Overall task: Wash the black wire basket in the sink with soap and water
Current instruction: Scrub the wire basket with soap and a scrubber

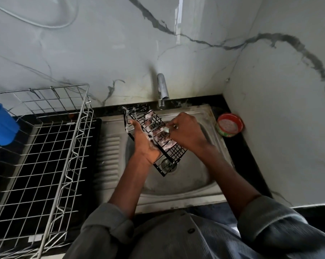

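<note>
A long black wire basket (173, 153) hangs tilted over the steel sink (186, 186), white foam on its wires. My left hand (143, 143) holds it from the left side, fingers curled round its edge. My right hand (186, 131) is over the basket's right side, fingers curled round a small pale scrubber (166, 129) pressed against the wires. The faucet (162, 90) stands just behind the basket; no running water is visible.
A round red and green soap tub (230, 125) sits on the black counter right of the sink. A large steel wire dish rack (40, 146) fills the counter on the left, with a blue plastic cup (0, 124) at its far left. Marble walls close the corner.
</note>
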`<state>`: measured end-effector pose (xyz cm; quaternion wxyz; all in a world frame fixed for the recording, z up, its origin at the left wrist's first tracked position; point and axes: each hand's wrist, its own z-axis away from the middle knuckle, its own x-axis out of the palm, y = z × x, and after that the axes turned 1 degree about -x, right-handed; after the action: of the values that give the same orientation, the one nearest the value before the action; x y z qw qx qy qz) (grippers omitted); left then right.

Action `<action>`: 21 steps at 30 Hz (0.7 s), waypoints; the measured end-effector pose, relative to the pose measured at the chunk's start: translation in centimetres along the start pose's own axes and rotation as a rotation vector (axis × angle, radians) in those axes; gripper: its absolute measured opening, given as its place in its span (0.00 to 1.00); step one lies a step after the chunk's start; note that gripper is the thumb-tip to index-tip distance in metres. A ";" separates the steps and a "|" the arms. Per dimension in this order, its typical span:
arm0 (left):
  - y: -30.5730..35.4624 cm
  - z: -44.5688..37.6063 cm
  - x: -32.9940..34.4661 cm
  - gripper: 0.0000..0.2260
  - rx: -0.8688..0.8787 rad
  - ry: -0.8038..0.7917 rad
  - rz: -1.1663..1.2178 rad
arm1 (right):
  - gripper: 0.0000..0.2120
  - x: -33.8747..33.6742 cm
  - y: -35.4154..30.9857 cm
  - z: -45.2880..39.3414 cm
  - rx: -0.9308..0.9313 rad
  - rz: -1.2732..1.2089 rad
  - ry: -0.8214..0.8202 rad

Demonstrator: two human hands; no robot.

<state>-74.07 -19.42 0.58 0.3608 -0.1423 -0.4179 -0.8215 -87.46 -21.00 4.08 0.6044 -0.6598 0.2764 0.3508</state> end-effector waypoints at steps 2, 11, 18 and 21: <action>0.1 0.0 0.2 0.37 -0.009 0.004 0.013 | 0.11 0.5 -0.3 0.0 0.010 0.001 0.012; -0.5 0.6 0.0 0.38 -0.035 -0.009 0.089 | 0.20 1.8 0.2 0.4 -0.025 0.030 0.121; -0.6 0.2 0.1 0.40 -0.067 -0.020 0.128 | 0.15 2.9 -1.6 1.8 -0.246 -0.021 0.011; -0.7 0.0 -0.1 0.39 -0.049 -0.035 0.118 | 0.16 2.1 -0.2 0.8 -0.154 0.017 0.063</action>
<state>-74.51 -19.12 0.09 0.3980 -0.1898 -0.3947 -0.8061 -86.14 -20.05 2.56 0.5397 -0.7128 0.2730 0.3551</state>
